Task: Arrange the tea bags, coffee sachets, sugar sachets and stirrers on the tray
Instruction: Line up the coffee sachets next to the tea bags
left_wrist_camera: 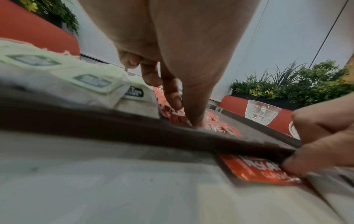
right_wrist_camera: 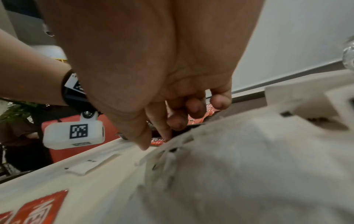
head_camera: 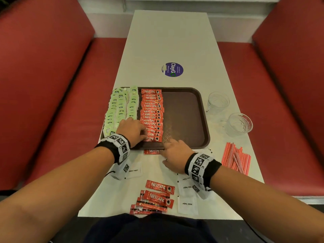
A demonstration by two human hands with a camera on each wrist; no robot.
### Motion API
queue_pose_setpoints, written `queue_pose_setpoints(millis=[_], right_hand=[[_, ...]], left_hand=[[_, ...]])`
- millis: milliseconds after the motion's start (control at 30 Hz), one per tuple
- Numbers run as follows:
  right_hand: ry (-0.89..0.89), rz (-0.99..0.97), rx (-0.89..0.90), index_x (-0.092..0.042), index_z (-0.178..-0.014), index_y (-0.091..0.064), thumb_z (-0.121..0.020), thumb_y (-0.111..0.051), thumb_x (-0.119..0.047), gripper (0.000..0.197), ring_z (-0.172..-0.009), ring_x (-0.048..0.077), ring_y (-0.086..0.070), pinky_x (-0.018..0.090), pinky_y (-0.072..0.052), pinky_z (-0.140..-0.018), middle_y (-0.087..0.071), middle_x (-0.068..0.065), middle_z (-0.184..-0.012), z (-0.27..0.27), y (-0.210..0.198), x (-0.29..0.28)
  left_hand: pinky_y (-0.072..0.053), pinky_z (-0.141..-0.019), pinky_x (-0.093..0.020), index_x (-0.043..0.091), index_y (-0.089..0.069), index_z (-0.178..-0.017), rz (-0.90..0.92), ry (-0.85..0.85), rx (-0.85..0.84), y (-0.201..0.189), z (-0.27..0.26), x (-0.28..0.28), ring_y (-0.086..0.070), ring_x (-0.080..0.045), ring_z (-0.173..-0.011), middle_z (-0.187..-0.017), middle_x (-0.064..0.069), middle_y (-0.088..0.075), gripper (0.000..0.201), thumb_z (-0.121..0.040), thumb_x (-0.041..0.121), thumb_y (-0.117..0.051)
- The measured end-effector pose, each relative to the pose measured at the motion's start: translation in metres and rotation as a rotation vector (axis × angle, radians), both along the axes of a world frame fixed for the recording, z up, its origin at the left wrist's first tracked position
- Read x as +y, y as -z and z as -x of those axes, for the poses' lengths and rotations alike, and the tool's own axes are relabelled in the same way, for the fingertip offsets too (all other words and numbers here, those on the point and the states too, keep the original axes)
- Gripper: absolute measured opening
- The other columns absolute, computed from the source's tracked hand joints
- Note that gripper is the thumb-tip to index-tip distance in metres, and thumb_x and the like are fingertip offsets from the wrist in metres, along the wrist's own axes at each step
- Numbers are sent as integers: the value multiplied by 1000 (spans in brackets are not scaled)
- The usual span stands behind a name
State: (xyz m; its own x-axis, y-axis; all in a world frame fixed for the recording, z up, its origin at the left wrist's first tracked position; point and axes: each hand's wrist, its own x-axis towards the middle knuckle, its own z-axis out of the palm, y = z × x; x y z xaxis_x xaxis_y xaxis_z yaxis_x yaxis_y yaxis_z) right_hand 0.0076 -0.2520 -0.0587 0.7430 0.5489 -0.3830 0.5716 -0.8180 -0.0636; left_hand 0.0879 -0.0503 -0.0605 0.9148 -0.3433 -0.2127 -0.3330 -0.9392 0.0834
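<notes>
About halfway, I judge: pale green tea bags [head_camera: 121, 106] and red coffee sachets [head_camera: 152, 111] fill the left half of the brown plastic tray [head_camera: 198, 102] mid-frame, both grips loose, left hand [head_camera: 132, 131] pressing that column, right hand [head_camera: 177, 155] touching a stray sachet [head_camera: 152, 152] at the rim, while white sugar sachets [head_camera: 187, 204] and red striped stirrers [head_camera: 235, 158] wait lower right on the tabletop [head_camera: 168, 41].

Mid-frame, the tray [head_camera: 185, 109] was dark brown with a fine cross-hatch. Its tea bags [head_camera: 121, 106] were pale green and its coffee sachets [head_camera: 152, 111] red with white lettering. At lower right, the stirrers [head_camera: 235, 158] were red-and-white striped and the sugar sachets [head_camera: 187, 204] white with black print. The table [head_camera: 168, 41] was off-white and its sticker [head_camera: 172, 69] purple.
</notes>
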Motion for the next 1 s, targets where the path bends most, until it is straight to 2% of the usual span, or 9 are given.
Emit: queue_pose_setpoints(millis=[100, 167, 400, 533, 667, 800, 900, 1000], right_hand=[[12, 39, -10, -16, -135, -52, -100, -43, -40, 44, -119, 28, -46, 46, -37, -97, -55, 7, -130, 6, 2, 3], [17, 51, -31, -16, -136, -52, -101, -42, -40, 44, -120, 28, -46, 47, -37, -98, -55, 7, -131, 10, 2, 5], [48, -15, -93, -23, -124, -62, -98, -51, -35, 31, -116, 26, -47, 48, -36, -97, -57, 5, -122, 17, 3, 14], [102, -14, -115, -22, -118, -62, -98, -51, -32, 25, -113, 26, -49, 48, -36, -96, -59, 3, -117, 16, 4, 22], [124, 12, -96, -23, -115, -61, -96, -55, -25, 20, -114, 26, -50, 49, -36, -96, -61, 2, -116, 14, 7, 28], [146, -45, -73, -21, -113, -55, -95, -55, -19, 18, -113, 26, -52, 47, -39, -96, -62, 3, -115, 13, 5, 30], [186, -84, -38, -18, -116, -52, -93, -55, -13, 24, -112, 27, -52, 43, -45, -91, -59, 5, -117, 11, 3, 31], [268, -151, 44, -13, -123, -49, -88, -53, 0, 37, -115, 30, -49, 42, -49, -95, -51, 11, -124, 10, -1, 31]], left_hand=[[-42, -90, -40, 34, -68, -87, 32, -33, -6, -1, 3, 0, -51, -17, -99, -87, 15, -53, 20, -85, 53, -67], [-43, -90, -40, 33, -67, -86, 63, -48, -17, -3, 7, 1, -51, -17, -97, -87, 13, -57, 21, -86, 54, -65], [-42, -88, -40, 34, -64, -88, 106, -19, -35, -11, 31, 11, -47, -14, -91, -87, 14, -60, 21, -91, 53, -57], [-43, -83, -36, 34, -67, -86, 158, 103, 16, -15, 57, 12, -52, -10, -88, -82, 17, -61, 22, -90, 54, -58], [-40, -84, -35, 36, -72, -96, 91, 308, 97, -10, 93, 8, -49, -10, -89, -91, 17, -68, 26, -92, 55, -55], [-39, -82, -35, 34, -69, -108, 38, 435, 107, 2, 116, 2, -52, -15, -95, -106, 14, -70, 29, -94, 53, -52], [-34, -79, -35, 37, -66, -118, 27, 460, 111, 7, 124, -2, -49, -16, -98, -117, 15, -66, 35, -91, 57, -54], [-32, -80, -35, 37, -65, -122, -25, 451, 113, 7, 126, -4, -46, -17, -105, -125, 15, -61, 41, -88, 59, -57]])
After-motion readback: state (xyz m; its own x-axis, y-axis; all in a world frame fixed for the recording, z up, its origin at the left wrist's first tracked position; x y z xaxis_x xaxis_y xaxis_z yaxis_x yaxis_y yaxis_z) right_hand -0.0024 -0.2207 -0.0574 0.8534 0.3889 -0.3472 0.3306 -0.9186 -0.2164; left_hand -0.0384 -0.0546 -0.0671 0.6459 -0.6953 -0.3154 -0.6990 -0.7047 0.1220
